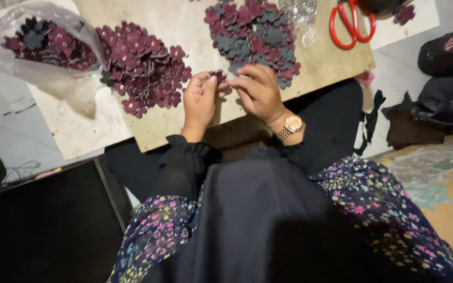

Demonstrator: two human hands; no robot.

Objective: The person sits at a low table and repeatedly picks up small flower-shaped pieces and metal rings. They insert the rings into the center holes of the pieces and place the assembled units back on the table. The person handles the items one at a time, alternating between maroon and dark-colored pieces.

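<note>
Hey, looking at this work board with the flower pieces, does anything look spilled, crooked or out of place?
Mostly tidy. One thing stands out: the clear plastic bag lies on its side, and maroon flower pieces fan from its mouth across the board. Both hands, left hand and right hand, pinch one flower piece together.

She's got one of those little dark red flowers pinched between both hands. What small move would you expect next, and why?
Probably setting the flower piece on the pile above: both the left hand and the right hand pinch it just below that heap, while another heap lies to the left.
</note>
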